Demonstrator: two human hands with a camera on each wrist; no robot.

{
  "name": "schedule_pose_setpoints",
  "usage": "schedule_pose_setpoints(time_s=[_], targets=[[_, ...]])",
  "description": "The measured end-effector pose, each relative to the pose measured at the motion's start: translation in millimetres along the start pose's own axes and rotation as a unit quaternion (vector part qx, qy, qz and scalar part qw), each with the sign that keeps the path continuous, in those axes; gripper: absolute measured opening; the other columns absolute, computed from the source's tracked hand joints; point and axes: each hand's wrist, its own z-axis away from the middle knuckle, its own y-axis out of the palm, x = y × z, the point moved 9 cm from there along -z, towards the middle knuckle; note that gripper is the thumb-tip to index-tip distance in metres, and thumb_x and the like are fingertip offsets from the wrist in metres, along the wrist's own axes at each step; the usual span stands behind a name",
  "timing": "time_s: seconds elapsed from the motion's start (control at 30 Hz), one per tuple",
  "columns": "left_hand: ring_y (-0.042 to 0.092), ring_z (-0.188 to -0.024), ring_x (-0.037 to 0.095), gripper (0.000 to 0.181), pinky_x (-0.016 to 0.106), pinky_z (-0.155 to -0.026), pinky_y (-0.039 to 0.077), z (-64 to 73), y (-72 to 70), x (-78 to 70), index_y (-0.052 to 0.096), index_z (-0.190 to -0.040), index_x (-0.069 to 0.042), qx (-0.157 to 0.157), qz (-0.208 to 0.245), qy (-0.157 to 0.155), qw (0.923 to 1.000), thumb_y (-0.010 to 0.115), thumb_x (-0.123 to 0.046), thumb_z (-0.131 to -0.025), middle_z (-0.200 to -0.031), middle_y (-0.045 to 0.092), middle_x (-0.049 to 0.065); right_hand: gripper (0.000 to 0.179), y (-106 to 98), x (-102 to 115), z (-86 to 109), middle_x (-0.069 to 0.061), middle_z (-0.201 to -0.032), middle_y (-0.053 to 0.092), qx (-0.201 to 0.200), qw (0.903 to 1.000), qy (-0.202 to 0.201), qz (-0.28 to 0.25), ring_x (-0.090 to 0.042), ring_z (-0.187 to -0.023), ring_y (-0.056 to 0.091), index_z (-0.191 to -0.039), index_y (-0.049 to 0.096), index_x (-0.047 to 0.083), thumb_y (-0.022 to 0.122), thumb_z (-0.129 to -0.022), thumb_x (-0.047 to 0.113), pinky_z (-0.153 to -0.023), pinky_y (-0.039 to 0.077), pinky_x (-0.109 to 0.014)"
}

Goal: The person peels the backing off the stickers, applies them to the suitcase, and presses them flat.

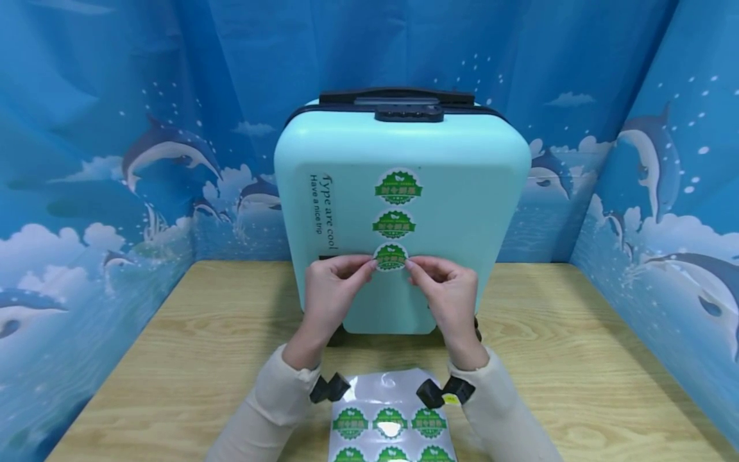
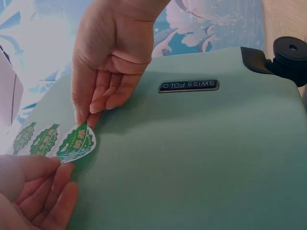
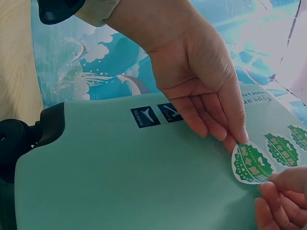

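A round green-and-white sticker (image 1: 390,257) is stretched between both hands just in front of a mint-green suitcase (image 1: 456,212). My left hand (image 1: 331,289) pinches its left edge between thumb and forefinger. On the opposite edge, my right hand (image 1: 447,289) pinches it likewise. The sticker (image 2: 76,143) bows slightly in the left wrist view; whether its back touches the shell I cannot tell. Directly above it, two matching stickers, an upper one (image 1: 399,187) and a middle one (image 1: 394,224), lie on the suitcase in a vertical row.
A glossy sheet (image 1: 369,398) of several similar stickers lies on the wooden table (image 1: 219,346) below the forearms. The suitcase stands upright, its black handle (image 1: 398,97) on top. Blue dolphin-print curtains (image 1: 242,77) surround the table's back and sides.
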Motion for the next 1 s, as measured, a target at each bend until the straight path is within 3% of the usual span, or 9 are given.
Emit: schedule_pose_setpoints(time_s=[0.23, 0.47, 1.0], targets=[[0.066, -0.065, 0.012, 0.010, 0.025, -0.062, 0.055, -0.7, 0.3, 0.0, 0.075, -0.088, -0.006, 0.000, 0.000, 0.003, 1.0000, 0.073, -0.014, -0.083, -0.080, 0.073, 0.005, 0.017, -0.1, -0.6, -0.5, -0.018, -0.072, 0.069, 0.000, 1.0000, 0.000, 0.006, -0.011, -0.058, 0.065, -0.084, 0.074, 0.001, 0.075, -0.081, 0.017, -0.050, 0.049, -0.021], [0.067, -0.066, 0.012, 0.011, 0.025, -0.062, 0.056, -0.4, 1.0, -1.0, 0.075, -0.089, -0.005, 0.001, 0.001, 0.005, 1.0000, 0.073, -0.014, -0.083, -0.082, 0.073, 0.005, 0.017, -1.3, -0.9, -0.6, -0.017, -0.070, 0.069, -0.004, 0.9998, -0.002, 0.021, -0.013, -0.056, 0.065, -0.084, 0.075, 0.003, 0.075, -0.082, 0.019, -0.036, 0.037, -0.020], [0.067, -0.065, 0.011, 0.011, 0.024, -0.061, 0.055, -0.8, 1.4, -1.7, 0.075, -0.089, -0.005, 0.000, -0.014, 0.004, 0.9999, 0.073, -0.014, -0.083, -0.081, 0.073, 0.005, 0.016, 0.6, -0.1, -1.2, -0.017, -0.073, 0.070, -0.006, 0.9997, -0.019, 0.015, -0.009, -0.058, 0.065, -0.085, 0.074, 0.000, 0.074, -0.082, 0.016, -0.057, 0.054, -0.023]])
